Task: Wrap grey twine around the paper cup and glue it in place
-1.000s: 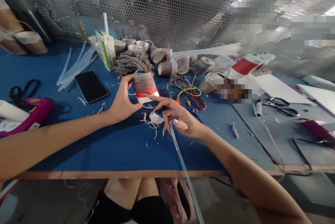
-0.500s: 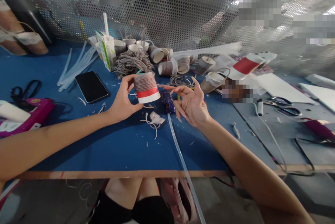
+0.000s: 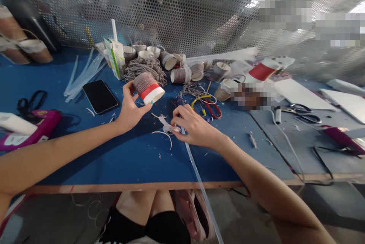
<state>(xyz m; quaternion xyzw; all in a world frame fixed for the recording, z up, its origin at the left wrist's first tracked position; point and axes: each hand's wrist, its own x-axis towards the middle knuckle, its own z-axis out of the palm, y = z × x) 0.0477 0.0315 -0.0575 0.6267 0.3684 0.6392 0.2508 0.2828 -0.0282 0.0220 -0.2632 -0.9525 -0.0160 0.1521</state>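
Note:
My left hand (image 3: 131,104) is closed around a paper cup (image 3: 146,87), which tilts with its mouth toward the lower right. Grey-brown cord wraps the cup's base end, a red band follows, and the rim is white. Low over the table, my right hand (image 3: 191,126) has its fingers curled together beside a crumpled white scrap (image 3: 165,124) and a clear glue stick (image 3: 195,166). Whatever those fingers hold, if anything, is hidden. Just beyond them lies a dark blue glue gun (image 3: 180,100), partly covered by the hand. The stick runs down past the table edge.
A phone (image 3: 100,96) and loose glue sticks (image 3: 82,76) lie at left. Behind are a cord heap (image 3: 145,68), a drink carton (image 3: 115,57) and several wrapped cups (image 3: 181,74). Yellow-red scissors (image 3: 212,107) lie right of centre, black-handled scissors (image 3: 305,112) farther right.
My right hand has gone from spread fingers to curled ones, moving down and left to the scrap and glue stick. My left hand has shifted the cup slightly left and tipped it.

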